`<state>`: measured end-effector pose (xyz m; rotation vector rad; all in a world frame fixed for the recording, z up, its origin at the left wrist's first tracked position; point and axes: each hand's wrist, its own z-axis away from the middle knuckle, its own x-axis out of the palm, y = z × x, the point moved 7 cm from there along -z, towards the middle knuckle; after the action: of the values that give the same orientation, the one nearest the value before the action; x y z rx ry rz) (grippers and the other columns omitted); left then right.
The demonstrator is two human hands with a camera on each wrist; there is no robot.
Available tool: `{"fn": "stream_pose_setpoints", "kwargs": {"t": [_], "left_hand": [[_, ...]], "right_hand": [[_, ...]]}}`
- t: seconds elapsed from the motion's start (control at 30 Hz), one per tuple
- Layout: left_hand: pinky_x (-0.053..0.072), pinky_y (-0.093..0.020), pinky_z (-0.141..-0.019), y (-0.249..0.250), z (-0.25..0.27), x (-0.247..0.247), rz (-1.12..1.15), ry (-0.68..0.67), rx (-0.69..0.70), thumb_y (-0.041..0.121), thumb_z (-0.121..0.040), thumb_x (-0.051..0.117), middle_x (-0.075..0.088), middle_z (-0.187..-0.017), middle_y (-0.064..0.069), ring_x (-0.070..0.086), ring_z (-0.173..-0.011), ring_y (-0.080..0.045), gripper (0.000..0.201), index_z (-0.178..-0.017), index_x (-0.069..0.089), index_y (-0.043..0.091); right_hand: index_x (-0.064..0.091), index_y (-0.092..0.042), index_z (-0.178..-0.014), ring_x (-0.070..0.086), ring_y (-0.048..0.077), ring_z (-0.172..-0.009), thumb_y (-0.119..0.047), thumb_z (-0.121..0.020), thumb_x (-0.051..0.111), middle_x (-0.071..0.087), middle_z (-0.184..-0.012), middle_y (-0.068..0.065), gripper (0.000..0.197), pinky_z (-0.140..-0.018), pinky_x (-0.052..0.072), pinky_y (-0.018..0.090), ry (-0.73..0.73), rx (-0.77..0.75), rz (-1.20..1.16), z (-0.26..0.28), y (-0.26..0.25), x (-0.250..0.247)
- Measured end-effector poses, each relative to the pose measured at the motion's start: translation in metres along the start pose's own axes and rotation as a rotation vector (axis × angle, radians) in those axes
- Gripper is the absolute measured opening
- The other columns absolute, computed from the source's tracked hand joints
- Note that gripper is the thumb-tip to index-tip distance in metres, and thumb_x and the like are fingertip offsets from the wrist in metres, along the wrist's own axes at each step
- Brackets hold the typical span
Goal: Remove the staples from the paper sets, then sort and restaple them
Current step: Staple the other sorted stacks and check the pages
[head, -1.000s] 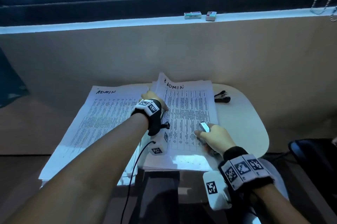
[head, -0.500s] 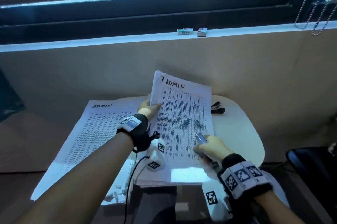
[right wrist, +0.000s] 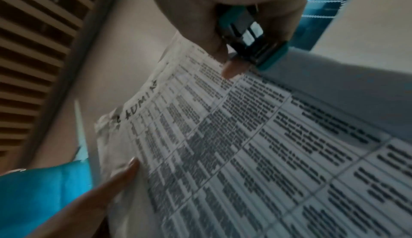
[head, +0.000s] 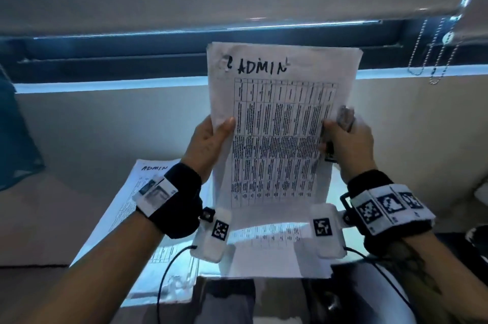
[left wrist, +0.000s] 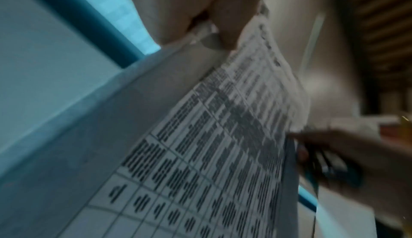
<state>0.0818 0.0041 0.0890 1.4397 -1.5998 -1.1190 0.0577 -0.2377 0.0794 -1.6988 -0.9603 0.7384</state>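
A set of printed sheets marked "ADMIN" (head: 277, 123) stands upright in front of me, held by both hands. My left hand (head: 211, 139) pinches its left edge, thumb on the front. My right hand (head: 346, 139) pinches the right edge with the thumb and also holds a small teal stapler (right wrist: 247, 35) in the curled fingers. The top left corner of the set (head: 224, 62) is crumpled. In the left wrist view the paper set (left wrist: 211, 153) runs away from my thumb, and the right hand with the stapler (left wrist: 330, 166) shows at its far edge.
A second "ADMIN" paper set (head: 148, 191) lies flat on the white table (head: 351, 268) at the lower left, with more printed sheets (head: 264, 234) under the raised set. Bead chains (head: 433, 59) hang from the blind at the upper right.
The paper set has been lifted off the table to an upright hold in front of me. My right hand, still holding the stapler, has come up to grip its right edge.
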Motion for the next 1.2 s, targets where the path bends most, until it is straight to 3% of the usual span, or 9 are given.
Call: {"fn": "stream_pose_setpoints", "kwargs": {"t": [0.13,0.27,0.4,0.53,0.67,0.83,1.0,1.07,1.2], "left_hand": [[0.052,-0.027,-0.085,0.028,0.013,-0.008,-0.096,0.234,0.230,0.033,-0.091,0.049,0.067,-0.103,0.003,0.064,-0.100,-0.013,0.016,-0.105,0.057,0.029],[0.051,-0.017,-0.078,0.027,0.035,-0.008,-0.102,0.280,0.266,0.028,-0.091,0.055,0.066,-0.098,0.011,0.064,-0.094,-0.006,0.013,-0.103,0.057,0.031],[0.049,-0.015,-0.072,0.023,0.034,-0.013,-0.087,0.259,0.194,0.021,-0.081,0.065,0.067,-0.090,0.008,0.062,-0.078,0.003,0.011,-0.090,0.059,0.023],[0.050,-0.019,-0.073,0.051,0.014,-0.013,-0.061,0.239,0.218,0.037,-0.068,0.076,0.066,-0.084,0.008,0.061,-0.074,0.002,0.028,-0.084,0.060,0.020],[0.053,-0.037,-0.088,0.066,-0.010,0.007,-0.120,0.134,0.151,0.051,-0.065,0.073,0.070,-0.103,0.003,0.066,-0.098,-0.012,0.051,-0.105,0.063,0.021],[0.054,-0.048,-0.083,0.079,-0.015,0.014,-0.137,0.173,0.212,0.044,-0.070,0.068,0.072,-0.088,-0.005,0.068,-0.087,-0.025,0.029,-0.084,0.068,0.019],[0.055,-0.045,-0.080,0.083,-0.007,0.015,-0.098,0.203,0.239,0.047,-0.067,0.064,0.070,-0.082,-0.004,0.068,-0.083,-0.025,0.033,-0.081,0.067,0.017],[0.055,-0.046,-0.080,0.084,-0.003,0.017,-0.100,0.200,0.267,0.044,-0.073,0.065,0.071,-0.086,-0.008,0.068,-0.085,-0.027,0.030,-0.084,0.067,0.016],[0.054,-0.031,-0.075,0.085,0.005,0.021,-0.025,0.167,0.287,0.018,-0.085,0.065,0.072,-0.080,0.007,0.068,-0.081,-0.014,0.003,-0.085,0.067,0.020]], "right_hand": [[0.043,-0.021,-0.077,0.056,0.011,-0.049,-0.019,-0.094,0.052,0.052,-0.070,-0.007,0.019,-0.051,0.051,0.029,0.196,-0.159,0.055,0.026,-0.035,-0.002],[0.044,-0.015,-0.088,0.061,0.021,-0.056,-0.018,-0.094,0.052,0.051,-0.070,-0.003,0.011,-0.053,0.052,0.033,0.183,-0.164,0.076,0.052,-0.032,0.002],[0.045,-0.013,-0.091,0.056,0.003,-0.043,-0.020,-0.094,0.054,0.052,-0.070,-0.002,0.011,-0.050,0.050,0.029,0.140,-0.080,0.115,0.062,-0.008,0.001],[0.045,-0.013,-0.090,0.056,0.006,-0.041,-0.017,-0.093,0.054,0.053,-0.070,-0.001,0.010,-0.044,0.048,0.023,0.161,-0.068,0.084,0.059,-0.003,-0.007],[0.045,-0.015,-0.090,0.056,0.008,-0.043,-0.016,-0.093,0.054,0.055,-0.073,0.003,0.009,-0.041,0.047,0.018,0.208,-0.063,0.071,0.056,0.002,-0.016],[0.046,-0.025,-0.077,0.058,0.004,-0.044,-0.015,-0.091,0.056,0.058,-0.088,0.018,0.021,-0.042,0.047,0.019,0.257,-0.092,0.041,0.051,0.004,-0.027],[0.042,-0.026,-0.077,0.057,0.006,-0.047,-0.024,-0.086,0.058,0.056,-0.085,0.016,0.019,-0.045,0.047,0.021,0.446,-0.316,-0.229,0.040,-0.075,-0.062],[0.044,-0.023,-0.079,0.054,0.015,-0.051,-0.031,-0.084,0.055,0.052,-0.074,0.003,0.014,-0.047,0.046,0.025,0.384,-0.397,-0.404,0.034,-0.115,-0.059],[0.044,-0.019,-0.086,0.055,0.020,-0.062,-0.021,-0.097,0.040,0.051,-0.072,0.006,0.013,-0.058,0.051,0.027,0.136,-0.487,-0.592,0.028,-0.169,-0.016]]}}
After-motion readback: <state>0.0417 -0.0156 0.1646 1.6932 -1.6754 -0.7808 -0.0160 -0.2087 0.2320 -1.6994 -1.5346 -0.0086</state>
